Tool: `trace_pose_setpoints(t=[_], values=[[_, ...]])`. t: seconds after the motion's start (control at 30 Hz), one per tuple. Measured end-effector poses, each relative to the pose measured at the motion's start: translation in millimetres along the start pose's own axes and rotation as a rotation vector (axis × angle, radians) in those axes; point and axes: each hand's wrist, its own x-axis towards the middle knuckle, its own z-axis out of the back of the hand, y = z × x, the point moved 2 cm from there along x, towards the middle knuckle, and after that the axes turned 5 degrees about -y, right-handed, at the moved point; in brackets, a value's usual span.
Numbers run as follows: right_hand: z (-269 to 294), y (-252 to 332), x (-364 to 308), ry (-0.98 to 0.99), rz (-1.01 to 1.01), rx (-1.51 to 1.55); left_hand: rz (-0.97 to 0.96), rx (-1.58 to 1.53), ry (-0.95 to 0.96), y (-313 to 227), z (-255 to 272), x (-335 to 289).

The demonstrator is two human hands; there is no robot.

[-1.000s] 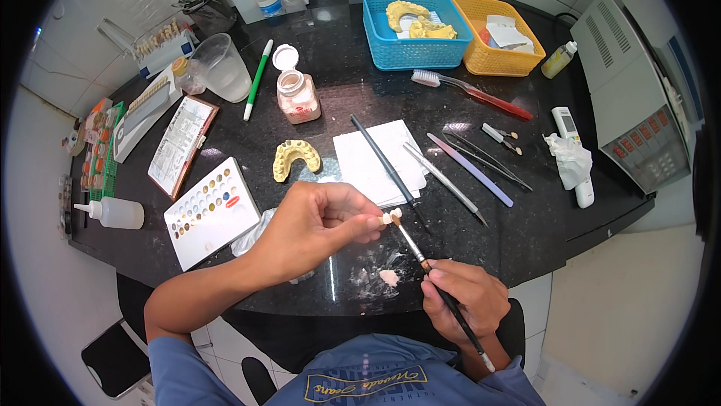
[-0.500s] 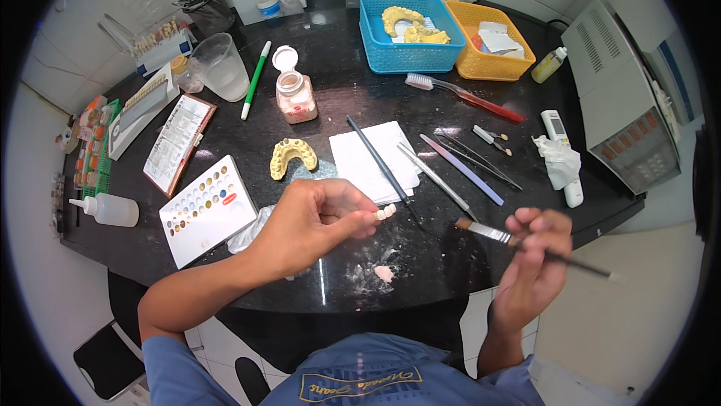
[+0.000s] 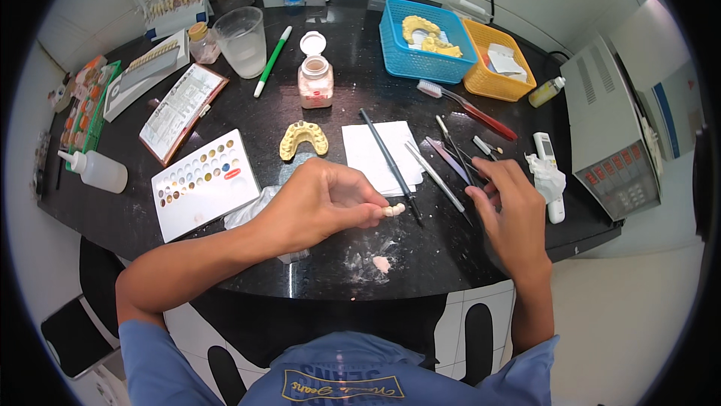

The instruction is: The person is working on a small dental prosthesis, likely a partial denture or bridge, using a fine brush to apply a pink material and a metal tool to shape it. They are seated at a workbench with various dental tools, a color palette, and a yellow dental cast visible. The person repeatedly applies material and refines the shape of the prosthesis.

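Note:
My left hand (image 3: 330, 199) pinches a small dental bridge (image 3: 393, 211) of joined, tooth-coloured crowns between thumb and fingertips. My right hand (image 3: 511, 207) is over the tools at the right, thumb and fingers bent and apart. Close by its fingertips lies a thin brush (image 3: 455, 147) with a dark handle; whether the fingers touch it I cannot tell. A silver instrument (image 3: 439, 181) and a purple-handled one (image 3: 451, 162), partly hidden, lie to its left. A dark, slender instrument (image 3: 387, 154) rests across white paper (image 3: 360, 152). Behind my left hand stands a yellow dental cast (image 3: 304, 139).
Pink powder (image 3: 382, 264) lies near the front edge. At the left are a white colour palette (image 3: 203, 203) and a squeeze bottle (image 3: 101, 172). An open powder jar (image 3: 315, 83), a blue basket (image 3: 428, 60) with casts, an orange basket (image 3: 499, 89) and a red-handled toothbrush (image 3: 481, 117) stand or lie farther back.
My right hand has moved inward and forward to the tools, and the brush has gone from the raised grip to beside them. The view has shifted; my left hand still pinches the dental bridge.

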Motion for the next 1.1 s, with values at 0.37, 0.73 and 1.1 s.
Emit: trace_pose_setpoints(t=[0.37,0.73,1.1], values=[[-19,9,2,0.09,0.077,-0.015,0.009,-0.11,0.012,-2,2,-1],[-7,13,22,-0.121,0.039,0.882,0.057,-0.189,0.007,-2,6,2],[-50,7,23,-0.084,0.364,0.868,0.211,-0.256,0.083,-5,13,7]])
